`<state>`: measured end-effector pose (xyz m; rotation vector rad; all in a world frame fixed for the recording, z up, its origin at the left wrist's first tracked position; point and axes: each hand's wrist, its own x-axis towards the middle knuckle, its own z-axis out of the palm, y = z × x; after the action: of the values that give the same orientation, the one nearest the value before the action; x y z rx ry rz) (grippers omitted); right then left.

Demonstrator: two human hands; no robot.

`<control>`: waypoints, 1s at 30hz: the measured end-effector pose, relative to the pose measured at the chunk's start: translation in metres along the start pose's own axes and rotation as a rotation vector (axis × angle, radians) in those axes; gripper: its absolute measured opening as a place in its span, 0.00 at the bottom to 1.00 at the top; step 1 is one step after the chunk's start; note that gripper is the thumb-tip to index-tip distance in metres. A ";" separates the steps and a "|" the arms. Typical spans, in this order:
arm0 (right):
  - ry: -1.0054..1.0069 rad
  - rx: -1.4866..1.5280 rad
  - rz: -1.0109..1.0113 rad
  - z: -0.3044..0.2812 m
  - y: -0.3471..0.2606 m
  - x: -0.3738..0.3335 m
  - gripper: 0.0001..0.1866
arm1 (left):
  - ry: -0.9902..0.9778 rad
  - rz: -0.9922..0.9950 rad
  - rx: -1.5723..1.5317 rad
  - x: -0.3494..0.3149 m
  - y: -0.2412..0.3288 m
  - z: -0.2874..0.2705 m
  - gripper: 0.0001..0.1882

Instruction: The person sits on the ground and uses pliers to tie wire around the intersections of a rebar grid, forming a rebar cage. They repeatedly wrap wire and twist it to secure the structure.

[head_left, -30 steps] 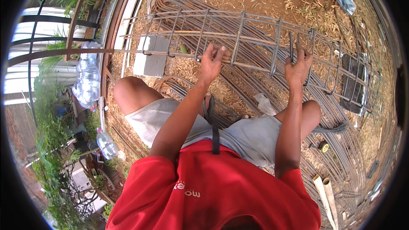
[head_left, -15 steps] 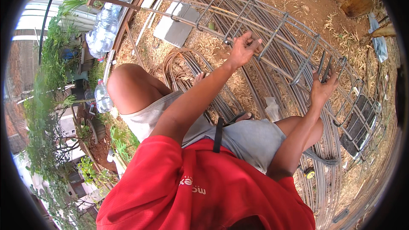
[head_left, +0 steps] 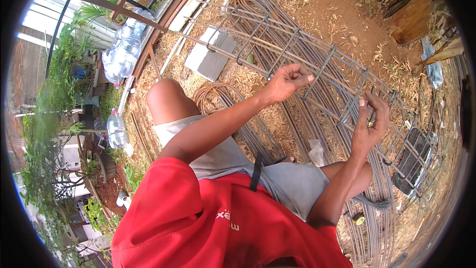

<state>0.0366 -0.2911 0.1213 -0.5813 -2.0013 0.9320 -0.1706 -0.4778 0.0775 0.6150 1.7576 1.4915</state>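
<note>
A long rebar cage (head_left: 327,57) of straight steel bars and square stirrups lies slantwise in front of me. My left hand (head_left: 289,84) is at its near side, beside a stirrup, fingers curled and thumb pressed toward them. Whatever they pinch is too small to make out. My right hand (head_left: 371,121) is farther right over the cage, thumb and fingers bent around a dark object that is mostly hidden, with a bit of yellow showing in the palm.
Bundles of bent rebar (head_left: 218,94) lie on straw-covered soil under and beside the cage. A pale block (head_left: 210,54) sits near its far left end, a dark slab (head_left: 412,161) under its right end. Nearby are a tape measure (head_left: 358,219) and water bottles (head_left: 124,47).
Both hands have come slightly nearer to me. The left fingers have curled in more. The two dark bars by the right hand are now largely hidden. The view has shifted.
</note>
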 end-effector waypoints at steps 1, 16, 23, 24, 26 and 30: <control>-0.103 -0.034 -0.067 0.001 -0.022 0.003 0.13 | -0.093 0.038 0.040 -0.004 0.012 0.002 0.09; -0.741 -0.202 0.284 0.142 -0.139 0.063 0.10 | -0.378 0.529 0.543 0.020 0.059 -0.147 0.18; -0.789 -0.383 0.244 0.264 -0.156 0.086 0.10 | -0.302 0.327 0.503 0.025 0.037 -0.275 0.16; -0.822 -0.354 0.270 0.280 -0.159 0.088 0.10 | -0.241 0.335 0.515 0.025 0.035 -0.289 0.15; -0.902 -0.314 0.286 0.309 -0.164 0.092 0.11 | -0.215 0.315 0.544 0.024 0.031 -0.318 0.14; -0.967 -0.372 0.168 0.355 -0.171 0.097 0.12 | -0.200 0.104 0.458 0.035 0.025 -0.363 0.15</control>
<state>-0.3233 -0.4724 0.1693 -0.5519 -3.0753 1.0586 -0.4791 -0.6707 0.1130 1.0617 1.9391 1.0475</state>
